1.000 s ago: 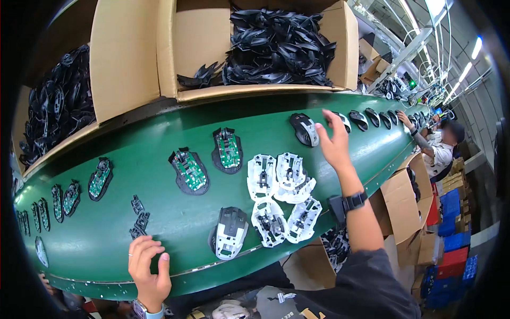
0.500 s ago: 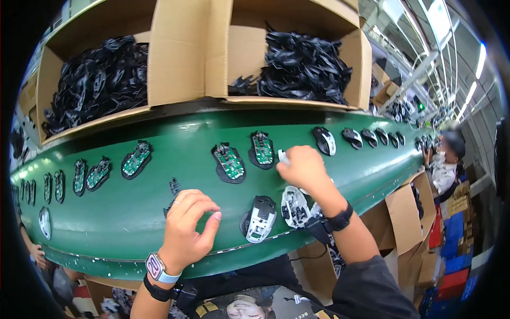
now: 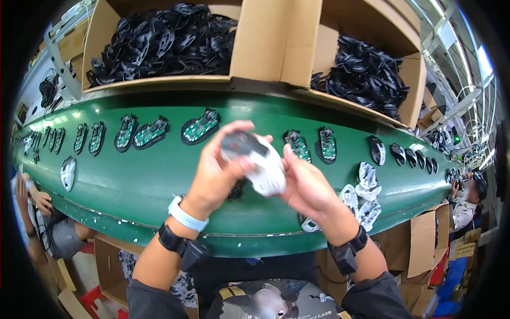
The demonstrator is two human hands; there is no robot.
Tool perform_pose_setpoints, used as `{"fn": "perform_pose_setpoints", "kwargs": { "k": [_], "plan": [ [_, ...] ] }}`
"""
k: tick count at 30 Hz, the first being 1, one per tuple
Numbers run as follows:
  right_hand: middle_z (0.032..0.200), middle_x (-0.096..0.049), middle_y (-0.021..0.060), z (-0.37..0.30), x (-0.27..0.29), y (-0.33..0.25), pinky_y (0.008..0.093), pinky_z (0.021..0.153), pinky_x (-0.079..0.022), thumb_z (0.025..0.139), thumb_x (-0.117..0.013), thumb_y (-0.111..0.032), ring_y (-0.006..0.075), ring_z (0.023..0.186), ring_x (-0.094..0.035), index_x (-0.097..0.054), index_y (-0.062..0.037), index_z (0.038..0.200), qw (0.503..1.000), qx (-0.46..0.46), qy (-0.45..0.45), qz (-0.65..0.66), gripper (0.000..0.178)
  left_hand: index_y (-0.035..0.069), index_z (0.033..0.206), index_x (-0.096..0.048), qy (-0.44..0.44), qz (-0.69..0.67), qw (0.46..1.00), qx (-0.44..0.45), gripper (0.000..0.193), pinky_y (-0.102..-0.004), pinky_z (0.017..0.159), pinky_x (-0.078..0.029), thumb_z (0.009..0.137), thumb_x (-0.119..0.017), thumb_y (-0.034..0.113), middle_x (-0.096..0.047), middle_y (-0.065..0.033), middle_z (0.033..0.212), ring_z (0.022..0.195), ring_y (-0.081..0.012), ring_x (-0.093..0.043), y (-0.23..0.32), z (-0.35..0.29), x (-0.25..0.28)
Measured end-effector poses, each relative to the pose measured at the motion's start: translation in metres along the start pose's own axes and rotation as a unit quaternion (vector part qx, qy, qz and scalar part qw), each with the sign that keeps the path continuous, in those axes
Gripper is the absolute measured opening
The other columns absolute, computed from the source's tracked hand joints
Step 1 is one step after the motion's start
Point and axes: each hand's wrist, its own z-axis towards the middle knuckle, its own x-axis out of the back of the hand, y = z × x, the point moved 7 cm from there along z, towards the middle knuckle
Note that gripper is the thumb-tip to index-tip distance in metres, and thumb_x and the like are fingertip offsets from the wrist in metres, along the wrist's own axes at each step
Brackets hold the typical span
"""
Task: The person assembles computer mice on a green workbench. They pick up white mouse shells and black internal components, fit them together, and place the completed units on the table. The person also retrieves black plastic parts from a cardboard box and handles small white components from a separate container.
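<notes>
My left hand (image 3: 215,170) is closed around a black and white computer mouse (image 3: 268,173), raised above the green belt and smeared by motion. From the other side my right hand (image 3: 311,189) cups the mouse's white end; part of its fingers is hidden behind the shell. Beyond my hands lie two opened mice with bare green circuit boards, one mouse base (image 3: 296,144) partly covered and another mouse base (image 3: 328,146) in full view. Several white shells (image 3: 367,194) are heaped right of my right hand. A small black part (image 3: 236,190) shows below the mouse.
The green conveyor belt (image 3: 122,196) carries more circuit-board bases (image 3: 201,127) leftward and assembled mice (image 3: 376,150) rightward. Cardboard boxes (image 3: 273,42) of black plastic parts line its far side. Another person's hands (image 3: 40,201) are at the left; a person (image 3: 467,199) sits far right.
My hands have come together over the belt around the mouse; earlier they were apart, the right one holding a small white piece. The view has shifted left.
</notes>
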Motion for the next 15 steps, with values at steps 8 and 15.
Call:
{"fn": "perform_pose_setpoints", "kwargs": {
  "k": [8, 15],
  "plan": [
    [0.094, -0.066, 0.0158, 0.013, -0.03, -0.001, 0.0425, 0.077, -0.057, 0.089, -0.078, -0.013, 0.0338, 0.086, -0.07, -0.072, 0.0008, 0.099, 0.7, 0.262, 0.095, -0.657, 0.019, 0.014, 0.155, -0.039, 0.231, -0.034, 0.97, -0.061, 0.052, -0.0475, 0.1, -0.058, 0.107, -0.053, 0.028, -0.067, -0.0143, 0.118, 0.11, -0.0311, -0.07, 0.032, -0.006, 0.098],
    [0.095, -0.074, 0.0273, 0.079, -0.006, -0.007, 0.0485, 0.086, -0.059, 0.084, -0.077, -0.015, 0.0445, 0.09, -0.072, -0.074, 0.0062, 0.103, 0.655, 0.097, 0.179, -0.727, 0.029, 0.018, 0.157, -0.032, 0.212, 0.009, 0.977, -0.03, 0.056, -0.0527, 0.092, -0.063, 0.107, -0.055, 0.021, -0.061, -0.0084, 0.116, 0.105, -0.0269, -0.07, 0.015, -0.006, 0.085]
  ]
}}
